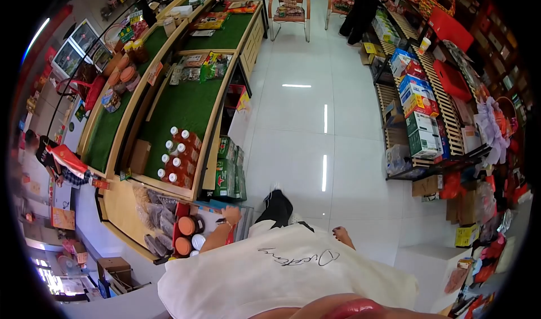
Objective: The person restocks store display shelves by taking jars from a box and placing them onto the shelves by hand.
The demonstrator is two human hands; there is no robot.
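My left hand [230, 215] is low on the left, beside the end of the display counter, over a grey-blue flat surface. Its fingers look loosely bent and apart, with nothing visible in them. Close to that forearm stand jars with orange lids [187, 225] and a white-lidded jar [198, 241]. Below the counter edge, nearest the hand, are stacked green drink cartons [227, 172]. My right hand [340, 234] hangs at my side above the tiled floor [360, 206]. Its fingers are slightly curled and I see nothing held.
Bottles of reddish-orange drink [183, 158] stand on the green-lined counter [186, 105]. Boxed goods [422, 133] fill the slatted rack [451, 116] at right. Ahead, a chair [289, 17] holds packages, and a person in dark clothes [360, 9] stands by the rack. Another person [51, 158] is at far left.
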